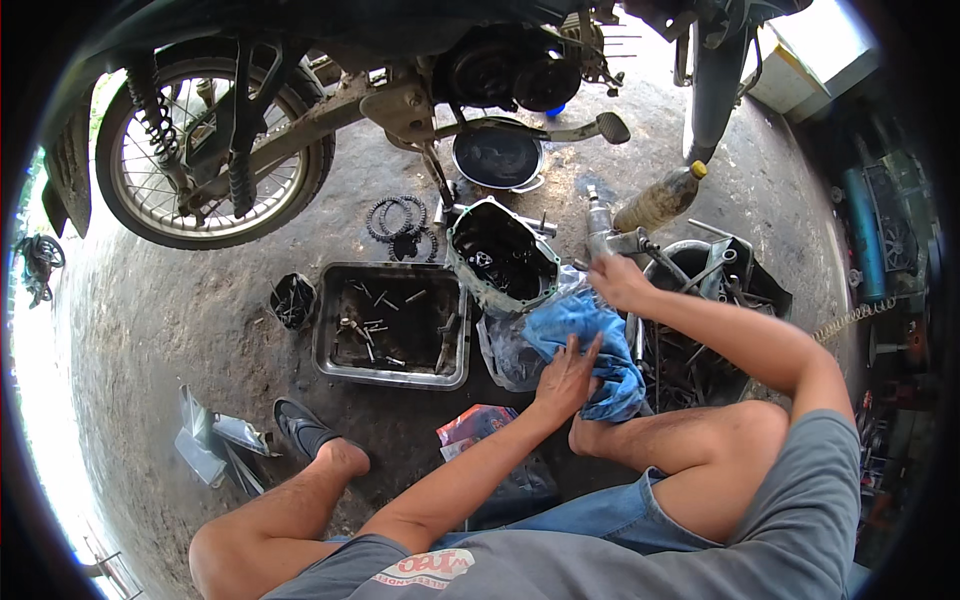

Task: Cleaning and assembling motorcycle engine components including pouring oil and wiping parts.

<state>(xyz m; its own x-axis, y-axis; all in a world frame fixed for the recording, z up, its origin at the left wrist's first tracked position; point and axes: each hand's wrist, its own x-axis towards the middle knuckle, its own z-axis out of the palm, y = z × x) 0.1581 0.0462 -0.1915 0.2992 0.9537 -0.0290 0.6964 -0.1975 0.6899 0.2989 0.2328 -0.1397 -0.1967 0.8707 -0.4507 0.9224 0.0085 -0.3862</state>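
Note:
My left hand (pixel 567 382) lies on a bunched blue cloth (pixel 612 352), its fingers stretched out over the fabric. Just beyond the cloth, my right hand (pixel 622 284) is closed, its fingertips by the lower end of a grey metal power tool (pixel 601 222) that looks like an impact wrench. What those fingers hold is hidden. To the left of the cloth stands an open metal engine casing (pixel 552 268), dark inside with oily residue. Under the cloth is a clear plastic bag (pixel 508 362).
A metal tray (pixel 464 365) holds loose bolts. Left of it sits a small dark container (pixel 292 302) of fasteners. Chains and rings (pixel 398 216), a black pan (pixel 497 155), a bottle (pixel 655 200) and a tool bin (pixel 765 292) lie around. A motorcycle (pixel 410 105) stands overhead.

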